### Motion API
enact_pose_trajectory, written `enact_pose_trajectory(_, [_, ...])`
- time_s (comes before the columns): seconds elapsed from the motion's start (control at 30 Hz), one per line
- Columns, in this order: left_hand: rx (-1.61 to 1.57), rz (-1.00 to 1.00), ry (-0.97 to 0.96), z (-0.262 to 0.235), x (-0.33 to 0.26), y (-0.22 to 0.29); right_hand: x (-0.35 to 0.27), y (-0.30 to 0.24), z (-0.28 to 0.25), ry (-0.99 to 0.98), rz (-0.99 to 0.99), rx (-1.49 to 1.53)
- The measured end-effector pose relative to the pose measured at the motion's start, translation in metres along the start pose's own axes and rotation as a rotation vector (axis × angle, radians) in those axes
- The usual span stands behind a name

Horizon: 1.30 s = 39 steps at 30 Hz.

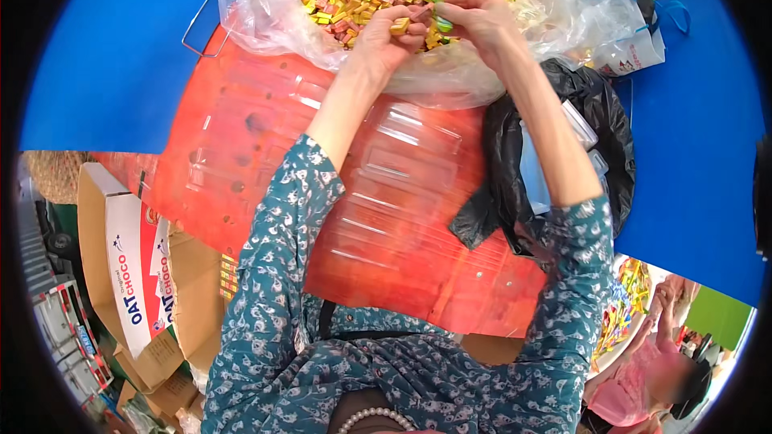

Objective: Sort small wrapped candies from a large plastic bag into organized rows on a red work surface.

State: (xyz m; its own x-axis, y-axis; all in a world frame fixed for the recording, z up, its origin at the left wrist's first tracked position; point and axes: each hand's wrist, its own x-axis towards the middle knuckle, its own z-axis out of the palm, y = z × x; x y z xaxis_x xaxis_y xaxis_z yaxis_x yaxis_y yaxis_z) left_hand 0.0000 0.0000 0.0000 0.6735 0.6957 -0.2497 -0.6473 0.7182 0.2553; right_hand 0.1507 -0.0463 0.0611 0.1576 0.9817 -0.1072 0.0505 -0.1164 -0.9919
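Note:
My left hand is closed at the near edge of a heap of small wrapped candies, in yellow, red, pink and green. A yellow wrapped candy shows between its curled fingers. Close beside it, my right hand pinches a green wrapped candy with thumb and fingers. Both hands are over the heap, their fingertips nearly meeting. The heap lies in a large clear plastic bag with its mouth spread wide. How many pieces each hand holds cannot be told.
Below the bag, clear plastic trays lie on a red board. A bin lined with a black bag stands under my right forearm. Blue tabletops flank the board. Opened cardboard boxes stand lower left; another person sits lower right.

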Motion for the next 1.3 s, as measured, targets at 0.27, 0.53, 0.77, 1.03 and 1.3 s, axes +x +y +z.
enact_pose_trajectory(0.27, [0.147, 0.086, 0.064, -0.01, 0.003, 0.014, 0.037, 0.032, 0.031, 0.009, -0.218, -0.32])
enact_pose_trajectory(0.53, [0.544, 0.437, 0.308, -0.018, 0.004, 0.01, 0.04, 0.019, 0.049, -0.157, -0.46, -0.588])
enact_pose_trajectory(0.77, [0.524, 0.364, 0.366, -0.02, 0.023, 0.049, 0.114, 0.006, -0.023, 0.061, -0.336, -0.952])
enact_pose_trajectory(1.03, [0.981, 0.471, 0.443, -0.013, 0.064, 0.033, 0.156, 0.039, -0.032, -0.086, -0.229, -1.367])
enact_pose_trajectory(1.3, [0.49, 0.409, 0.394, 0.001, 0.071, 0.012, 0.117, 0.039, 0.009, -0.094, -0.502, -1.082])
